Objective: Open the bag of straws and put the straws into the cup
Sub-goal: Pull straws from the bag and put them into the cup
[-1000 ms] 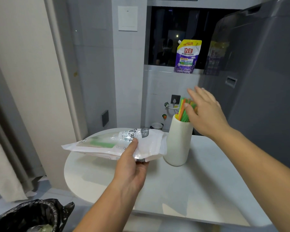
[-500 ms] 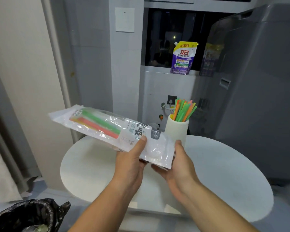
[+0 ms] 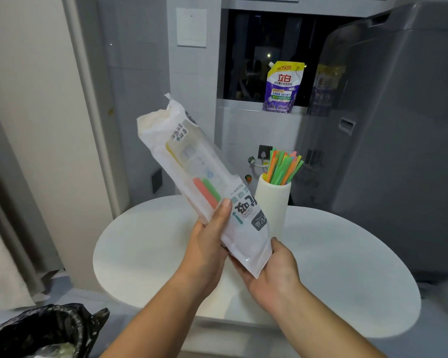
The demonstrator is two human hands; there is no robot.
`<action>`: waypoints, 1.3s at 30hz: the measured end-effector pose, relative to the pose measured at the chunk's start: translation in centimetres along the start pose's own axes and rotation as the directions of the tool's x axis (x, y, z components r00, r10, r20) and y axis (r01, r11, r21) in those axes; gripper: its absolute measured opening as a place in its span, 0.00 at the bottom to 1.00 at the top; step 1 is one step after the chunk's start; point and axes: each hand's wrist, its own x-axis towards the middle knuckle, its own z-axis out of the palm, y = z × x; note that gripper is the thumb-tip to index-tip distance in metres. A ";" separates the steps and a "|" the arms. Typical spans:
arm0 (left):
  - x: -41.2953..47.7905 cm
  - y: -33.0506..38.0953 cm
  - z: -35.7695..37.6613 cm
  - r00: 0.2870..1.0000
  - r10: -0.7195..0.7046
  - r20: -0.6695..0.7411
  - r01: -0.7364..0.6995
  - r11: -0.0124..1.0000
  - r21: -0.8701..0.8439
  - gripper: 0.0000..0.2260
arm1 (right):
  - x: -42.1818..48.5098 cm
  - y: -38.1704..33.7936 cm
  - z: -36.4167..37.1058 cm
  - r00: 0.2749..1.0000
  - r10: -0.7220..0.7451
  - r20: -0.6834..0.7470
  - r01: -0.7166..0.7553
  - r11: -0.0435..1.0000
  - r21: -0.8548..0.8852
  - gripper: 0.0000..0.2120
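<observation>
Clear-and-white plastic, the bag of straws (image 3: 204, 182) is held up off the surface, tilted so its far end rises up and away to the left of the fingers, its near end down between both hands. That upper end looks ragged and puffed — likely torn open, though I cannot tell for sure. Inside, a few straws remain (image 3: 207, 193): red and green lengths show through the film just above the left thumb.

Left hand (image 3: 207, 251) grips the bag's lower part, thumb laid across the printed front, fingers wrapped behind and clamped on it. Right hand (image 3: 274, 272) cups the bottom corner from beneath, thumb against the bag's right edge; it too is closed on the bag.

Just beyond the right thumb, and partly hidden behind the bag, stands the white cup (image 3: 273, 200) on the round white surface (image 3: 347, 267). A bunch of green and orange straws (image 3: 282, 166) already sticks up out of it, fanned loosely.

By my reading the task is mostly done — most straws sit in the cup, and only the few in the bag are left to draw out and drop in.

Further out: a purple pouch (image 3: 282, 86) on the window ledge, and a black-lined bin (image 3: 42, 332) low to the left of the left arm.
</observation>
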 end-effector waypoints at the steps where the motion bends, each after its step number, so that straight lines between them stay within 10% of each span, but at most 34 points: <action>1: 0.0 0.0 -0.1 1.000 -0.014 0.004 0.014 0.999 -0.035 0.24 | 0.0 0.0 0.0 1.000 0.005 -0.001 -0.005 1.000 -0.002 0.20; 9: -0.2 0.8 -0.5 0.995 -0.077 0.065 0.093 0.947 -0.306 0.18 | 0.2 0.5 -0.2 0.998 0.007 -0.054 -0.011 0.997 -0.077 0.16; 27: 1.0 1.5 -2.3 0.995 -0.009 -0.098 -0.001 0.995 -0.100 0.18 | -0.5 -1.3 -0.8 0.997 -0.027 0.072 0.058 0.875 -0.481 0.11; 39: 1.5 0.7 -2.6 0.943 -0.106 -0.316 0.047 0.981 -0.187 0.14 | -0.2 -5.7 -0.7 0.971 -0.180 0.156 0.212 0.952 -0.222 0.04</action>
